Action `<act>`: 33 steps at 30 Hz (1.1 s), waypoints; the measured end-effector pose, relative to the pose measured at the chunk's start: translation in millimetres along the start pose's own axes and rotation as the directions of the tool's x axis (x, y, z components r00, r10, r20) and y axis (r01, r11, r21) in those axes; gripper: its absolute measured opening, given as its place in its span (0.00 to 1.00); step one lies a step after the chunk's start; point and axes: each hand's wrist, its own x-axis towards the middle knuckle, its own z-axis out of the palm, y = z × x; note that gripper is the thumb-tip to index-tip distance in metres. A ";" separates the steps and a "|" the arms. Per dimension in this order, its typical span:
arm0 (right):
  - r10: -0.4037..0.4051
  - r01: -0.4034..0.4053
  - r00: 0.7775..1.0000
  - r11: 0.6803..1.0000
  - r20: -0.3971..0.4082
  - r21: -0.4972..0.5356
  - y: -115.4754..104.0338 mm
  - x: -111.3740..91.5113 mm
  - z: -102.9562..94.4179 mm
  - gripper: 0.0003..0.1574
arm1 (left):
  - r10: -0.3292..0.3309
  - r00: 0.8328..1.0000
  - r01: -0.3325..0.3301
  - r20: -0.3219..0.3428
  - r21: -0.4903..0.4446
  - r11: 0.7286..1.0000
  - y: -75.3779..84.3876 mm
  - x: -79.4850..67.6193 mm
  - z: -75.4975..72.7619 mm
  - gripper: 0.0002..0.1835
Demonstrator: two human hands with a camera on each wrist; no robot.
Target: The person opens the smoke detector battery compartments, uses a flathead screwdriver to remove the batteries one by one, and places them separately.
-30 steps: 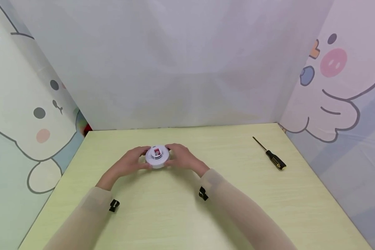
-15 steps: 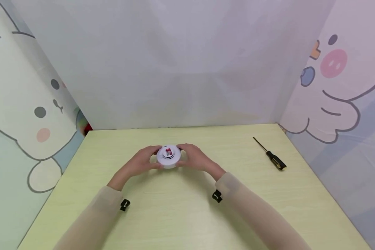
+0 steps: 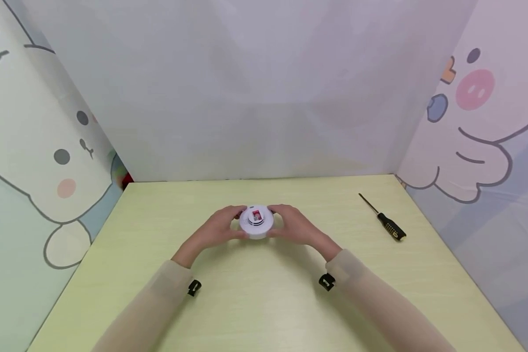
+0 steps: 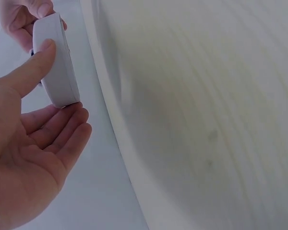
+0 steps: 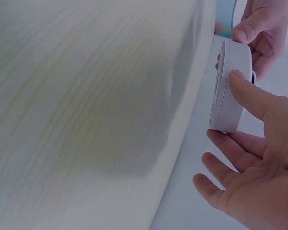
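Wht disc [image 3: 256,231] shifted right — L fingers [image 4: 67,132] & R fingers [image 5: 233,151] pinch its rim, above tbl [image 3: 264,298].

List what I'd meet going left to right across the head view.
Cartoon figure on the left wall → left hand → white round device → right hand → black-handled screwdriver → pink cartoon snout.

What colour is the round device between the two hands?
The round device is white, clearest in the head view.

Smoke detector [image 3: 256,223] btwn L hand [image 3: 220,227] & R hand [image 3: 296,227], over tbl [image 3: 264,298]; screwdriver [image 3: 385,220] on tbl, R side.
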 end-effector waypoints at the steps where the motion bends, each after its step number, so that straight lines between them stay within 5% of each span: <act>1: 0.000 0.000 1.000 1.000 -0.001 0.000 1.5 -2.3 -1.2 0.43 | 0.000 1.000 0.000 0.000 -0.002 1.000 1.5 1.6 2.3 0.42; 17: 0.053 -0.053 0.999 0.999 -0.009 0.009 21.4 -27.2 -5.5 0.43 | -0.008 0.998 0.010 0.057 -0.031 0.999 16.1 18.1 30.6 0.42; 33: 0.071 -0.072 0.997 0.997 0.021 0.029 31.3 -36.7 -4.3 0.41 | -0.041 0.993 0.041 0.107 0.002 0.999 23.3 22.8 43.7 0.45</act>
